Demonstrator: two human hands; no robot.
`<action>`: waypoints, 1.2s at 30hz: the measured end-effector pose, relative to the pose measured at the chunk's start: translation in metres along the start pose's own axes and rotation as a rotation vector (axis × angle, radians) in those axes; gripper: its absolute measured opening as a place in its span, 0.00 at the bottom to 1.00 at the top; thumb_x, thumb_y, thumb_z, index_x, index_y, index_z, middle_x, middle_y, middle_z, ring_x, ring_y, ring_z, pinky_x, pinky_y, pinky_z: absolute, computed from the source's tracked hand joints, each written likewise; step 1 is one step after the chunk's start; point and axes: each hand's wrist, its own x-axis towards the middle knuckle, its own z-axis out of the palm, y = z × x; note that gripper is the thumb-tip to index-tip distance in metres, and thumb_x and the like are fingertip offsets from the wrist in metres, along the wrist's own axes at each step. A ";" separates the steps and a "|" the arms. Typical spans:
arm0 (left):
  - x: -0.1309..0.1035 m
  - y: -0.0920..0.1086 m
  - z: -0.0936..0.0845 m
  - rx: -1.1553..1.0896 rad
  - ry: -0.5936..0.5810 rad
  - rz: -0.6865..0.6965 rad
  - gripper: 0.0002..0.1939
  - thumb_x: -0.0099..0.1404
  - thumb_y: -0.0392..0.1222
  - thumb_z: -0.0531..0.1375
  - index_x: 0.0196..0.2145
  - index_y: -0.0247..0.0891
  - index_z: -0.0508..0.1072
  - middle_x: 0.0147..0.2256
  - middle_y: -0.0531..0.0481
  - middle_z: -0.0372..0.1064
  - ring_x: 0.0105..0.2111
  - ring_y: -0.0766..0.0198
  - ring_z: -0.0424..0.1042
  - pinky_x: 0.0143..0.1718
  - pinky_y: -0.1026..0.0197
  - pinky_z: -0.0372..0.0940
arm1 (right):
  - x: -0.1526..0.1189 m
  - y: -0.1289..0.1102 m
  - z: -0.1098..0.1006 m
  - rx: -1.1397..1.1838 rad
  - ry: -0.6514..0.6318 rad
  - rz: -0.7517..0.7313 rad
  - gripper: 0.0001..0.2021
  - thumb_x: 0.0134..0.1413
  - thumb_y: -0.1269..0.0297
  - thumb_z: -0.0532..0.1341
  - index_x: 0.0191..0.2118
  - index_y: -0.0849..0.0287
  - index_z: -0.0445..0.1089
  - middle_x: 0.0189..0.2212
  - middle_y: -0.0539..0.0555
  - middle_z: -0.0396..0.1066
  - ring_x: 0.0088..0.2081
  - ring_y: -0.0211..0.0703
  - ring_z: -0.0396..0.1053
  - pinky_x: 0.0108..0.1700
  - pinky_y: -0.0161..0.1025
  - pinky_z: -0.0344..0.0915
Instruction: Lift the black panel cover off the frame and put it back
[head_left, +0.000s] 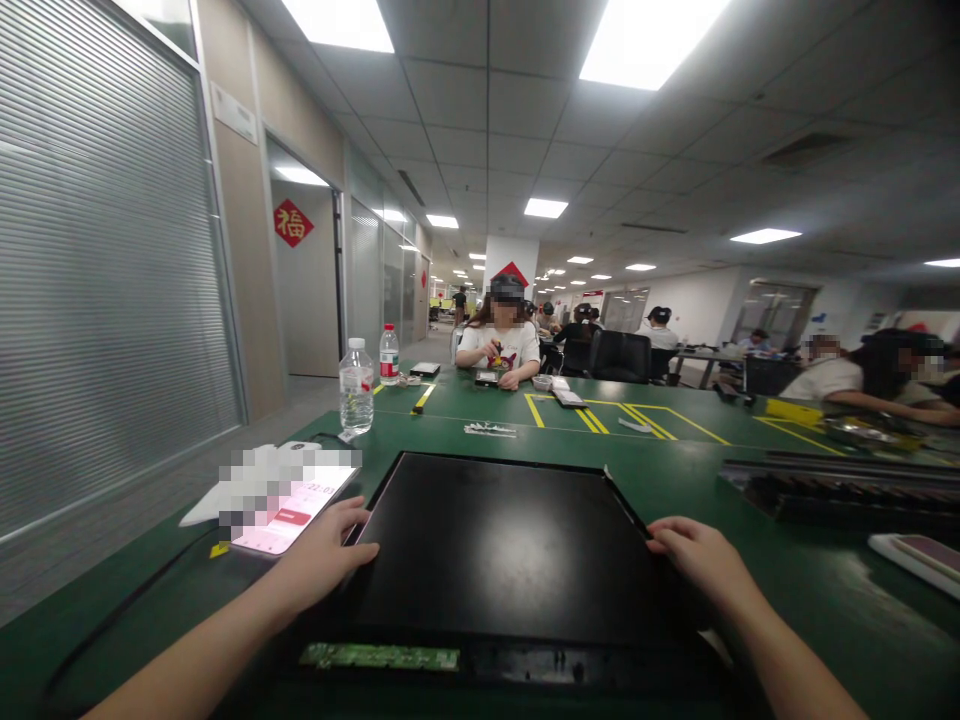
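A large black LCD panel (502, 560) lies flat on the green table in front of me, its dark screen facing up and reflecting a ceiling light. My left hand (337, 545) grips its left edge, thumb over the top and fingers along the side. On the opposite side, my right hand (694, 555) pinches the right edge, with some fingertips hidden behind the frame. A narrow green circuit board (382, 657) runs along the panel's near edge, on the left half.
A lit phone (292, 515) lies left of the panel, near a water bottle (356, 390) and a red-capped bottle (388, 355). Black slotted trays (840, 490) sit to the right. Across the green table (795, 590), a person (499, 340) handles a small device.
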 end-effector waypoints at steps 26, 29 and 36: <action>-0.007 0.004 -0.011 0.338 -0.009 0.311 0.29 0.54 0.49 0.60 0.53 0.36 0.67 0.58 0.37 0.59 0.58 0.45 0.57 0.59 0.45 0.51 | -0.013 -0.014 -0.002 -0.112 0.049 -0.073 0.12 0.42 0.60 0.55 0.29 0.55 0.74 0.26 0.52 0.77 0.34 0.46 0.73 0.36 0.38 0.63; -0.012 0.009 -0.017 0.382 -0.104 0.384 0.27 0.56 0.51 0.59 0.53 0.41 0.68 0.59 0.41 0.58 0.58 0.47 0.57 0.59 0.47 0.52 | -0.017 -0.019 -0.002 -0.155 0.053 -0.088 0.12 0.43 0.61 0.54 0.31 0.54 0.74 0.27 0.51 0.77 0.35 0.46 0.73 0.37 0.39 0.63; -0.019 0.006 -0.024 0.334 -0.364 0.432 0.29 0.56 0.51 0.62 0.56 0.51 0.65 0.62 0.46 0.53 0.60 0.50 0.55 0.59 0.47 0.51 | -0.022 -0.024 0.003 -0.156 0.004 -0.239 0.13 0.45 0.61 0.54 0.36 0.53 0.74 0.37 0.50 0.77 0.41 0.44 0.72 0.43 0.36 0.63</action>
